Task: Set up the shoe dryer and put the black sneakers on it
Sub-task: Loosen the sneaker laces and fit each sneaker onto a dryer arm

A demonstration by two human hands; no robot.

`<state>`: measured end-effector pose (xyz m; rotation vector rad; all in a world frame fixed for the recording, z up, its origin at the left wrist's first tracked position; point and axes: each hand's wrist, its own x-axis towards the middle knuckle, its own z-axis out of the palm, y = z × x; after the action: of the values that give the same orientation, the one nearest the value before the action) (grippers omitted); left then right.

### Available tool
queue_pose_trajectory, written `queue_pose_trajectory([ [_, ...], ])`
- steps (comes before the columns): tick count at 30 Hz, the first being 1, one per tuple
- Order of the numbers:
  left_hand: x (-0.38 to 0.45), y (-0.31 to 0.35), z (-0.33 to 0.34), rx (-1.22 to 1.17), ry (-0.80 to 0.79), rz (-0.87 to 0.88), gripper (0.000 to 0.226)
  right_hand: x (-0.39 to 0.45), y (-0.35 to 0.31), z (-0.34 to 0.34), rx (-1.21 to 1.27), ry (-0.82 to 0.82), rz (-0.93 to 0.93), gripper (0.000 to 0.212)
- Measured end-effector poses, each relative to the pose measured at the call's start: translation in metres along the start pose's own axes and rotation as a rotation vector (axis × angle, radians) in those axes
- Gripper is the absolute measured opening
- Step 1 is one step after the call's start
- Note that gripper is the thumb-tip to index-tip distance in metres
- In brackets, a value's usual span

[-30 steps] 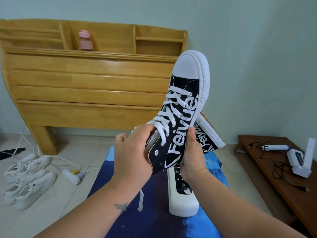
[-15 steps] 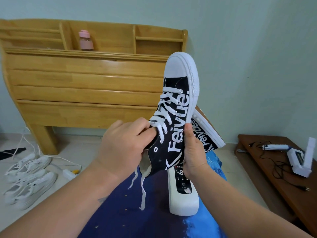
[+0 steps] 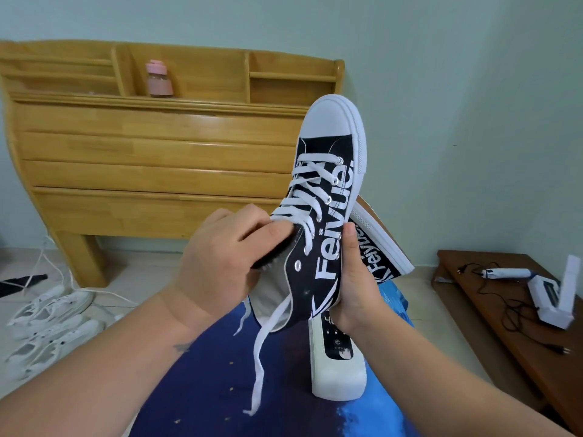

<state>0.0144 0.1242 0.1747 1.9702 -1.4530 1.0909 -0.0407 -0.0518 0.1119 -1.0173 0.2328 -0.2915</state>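
Soft, even daylight is filling the room, casting only faint shadows. Glare is streaking the glossy yellow wooden headboard. Wide-angle distortion is bending the edges, and the left hand is blurring slightly.

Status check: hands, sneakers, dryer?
Both hands on raised sneaker: left hand at tongue, right hand on side. Second sneaker behind. Dryer below. Nothing blocking.

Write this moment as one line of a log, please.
left hand: gripping shoe opening | right hand: holding black sneaker toe-up | shoe dryer: below, second sneaker already on
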Motion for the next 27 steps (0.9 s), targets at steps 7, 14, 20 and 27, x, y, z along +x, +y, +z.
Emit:
queue_pose_trajectory([
  [7, 0.013, -0.003, -0.015, 0.158, -0.197, 0.105, 0.028, 0.003, -0.007, -0.004, -0.063, -0.004, 0.002, 0.081],
  [14, 0.023, 0.005, -0.022, -0.012, -0.139, -0.075, 0.046, 0.002, -0.002, -0.005, -0.051, 0.016, 0.037, 0.089],
  [20, 0.023, -0.005, -0.024, 0.004, 0.039, -0.082, 0.028, 0.001, -0.001, -0.005, -0.058, 0.015, 0.058, 0.075],
  [27, 0.017, -0.018, -0.025, 0.084, 0.074, 0.043, 0.023, 0.0, -0.003, -0.005, -0.045, 0.015, 0.071, 0.067],
])
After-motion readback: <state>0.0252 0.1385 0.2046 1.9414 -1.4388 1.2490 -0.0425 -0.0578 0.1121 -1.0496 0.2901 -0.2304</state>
